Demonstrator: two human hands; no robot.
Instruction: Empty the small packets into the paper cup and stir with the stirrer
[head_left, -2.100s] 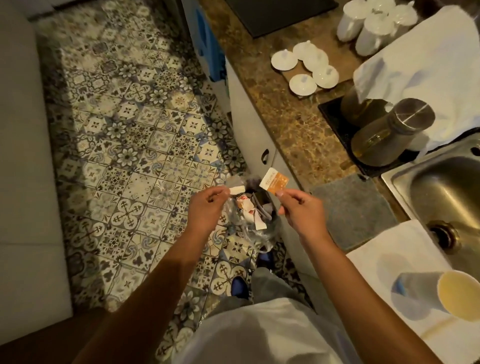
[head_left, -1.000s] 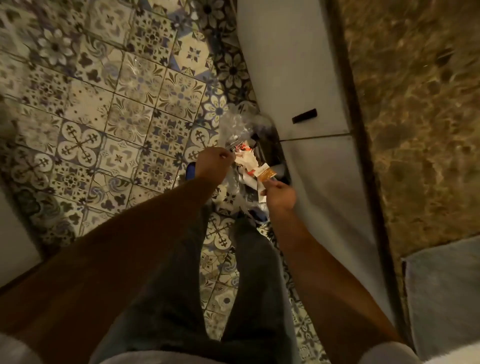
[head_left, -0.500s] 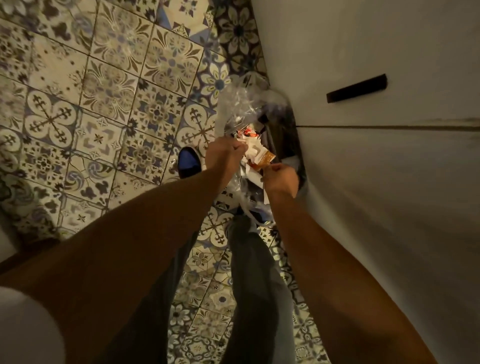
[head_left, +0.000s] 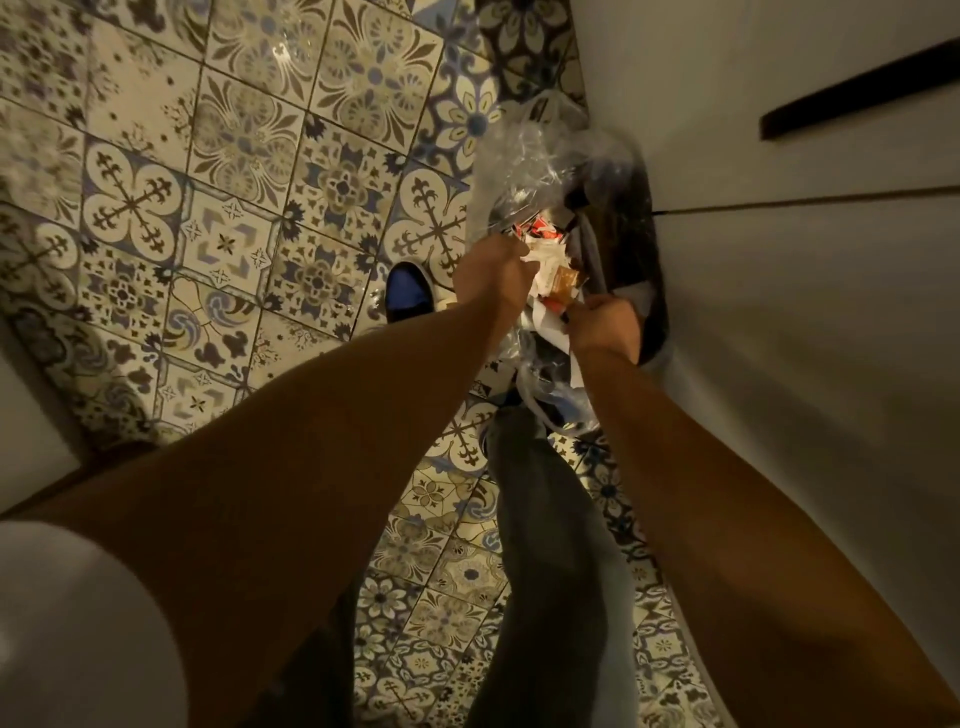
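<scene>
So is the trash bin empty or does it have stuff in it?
It has stuff in it. The bin, lined with a clear bag, shows crumpled wrappers and an orange packet.

Looks like a home kitchen, seen down at floor level. Patterned floor tiles (head_left: 228, 156) in blue, cream and brown, floral and cross motifs, filling the view from 9 to 12 o'clock and running down to 6. Pale cabinet fronts (head_left: 810, 312) at 3 o'clock, with a dark slot handle (head_left: 857, 96) at 1 and a thin seam between two doors. Small dark bin (head_left: 641, 228) on the tiles, touching the cabinet, lined with a clear bag (head_left: 524, 156) and holding torn wrappers (head_left: 545, 254). Warm, dim indoor light, glossy on the tiles.
</scene>
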